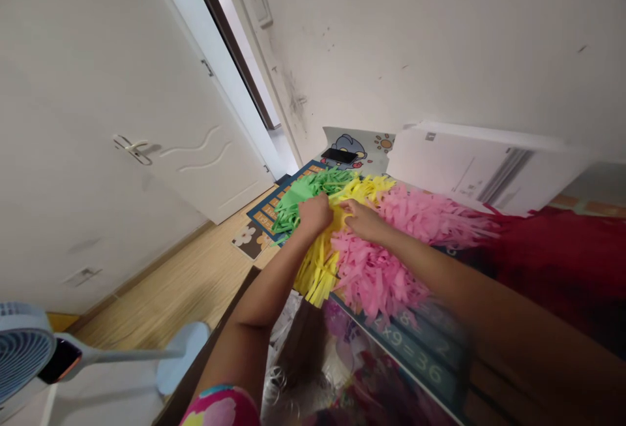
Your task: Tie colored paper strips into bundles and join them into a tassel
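Observation:
My left hand is closed on the yellow fringed tissue paper, close to where it meets a bunch of green fringed paper. Just to the right, my right hand has its fingers curled at the middle of the same yellow paper, seemingly pinching it. Pink fringed paper lies beside and under my right forearm, in two fluffy bunches. The fringes rest on a dark blue mat printed with sums. What lies under my fingertips is hidden.
A black phone lies on a cartoon sheet against the wall. A white box and blurred red material are at right. Below the mat's edge sits an open box of plastic-wrapped items. A blue fan stands at lower left.

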Motion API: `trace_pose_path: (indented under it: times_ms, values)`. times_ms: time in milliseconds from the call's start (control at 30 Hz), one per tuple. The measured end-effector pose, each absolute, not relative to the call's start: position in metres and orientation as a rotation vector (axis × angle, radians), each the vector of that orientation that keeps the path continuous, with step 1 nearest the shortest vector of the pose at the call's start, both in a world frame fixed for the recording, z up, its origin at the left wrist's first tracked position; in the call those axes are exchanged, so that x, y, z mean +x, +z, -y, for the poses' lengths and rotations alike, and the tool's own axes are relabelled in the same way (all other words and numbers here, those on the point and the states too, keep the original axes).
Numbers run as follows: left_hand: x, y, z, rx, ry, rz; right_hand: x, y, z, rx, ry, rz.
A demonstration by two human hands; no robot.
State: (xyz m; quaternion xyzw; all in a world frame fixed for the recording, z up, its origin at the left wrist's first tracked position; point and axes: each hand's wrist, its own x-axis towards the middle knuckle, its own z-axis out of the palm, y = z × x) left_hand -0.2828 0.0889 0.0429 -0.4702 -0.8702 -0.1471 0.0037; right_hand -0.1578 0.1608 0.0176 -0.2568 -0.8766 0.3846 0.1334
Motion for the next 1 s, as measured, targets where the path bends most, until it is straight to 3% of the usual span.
trace_pose_path:
  times_ms: [233,433,633,900,1000]
  values:
    - [-0.291,0.137,-0.102,-1.309,-0.306,2.446,-0.144,0.018,-0.153,-0.760,0.865,2.754]
    - [-0.236,0.196,-0.105,-1.457,-0.222,1.938,-0.129,0.079,-0.120,-0.671,0.823,2.388]
    - [-0.205,0.216,-0.095,-1.525,-0.251,1.748,-0.120,0.129,-0.100,-0.667,0.881,1.970]
    - [-0.205,0.212,-0.092,-1.575,-0.423,2.141,-0.111,0.112,-0.137,-0.665,1.118,1.985]
    - [-0.169,0.208,-0.082,-1.709,-0.392,1.981,-0.094,0.111,-0.136,-0.617,1.050,1.968]
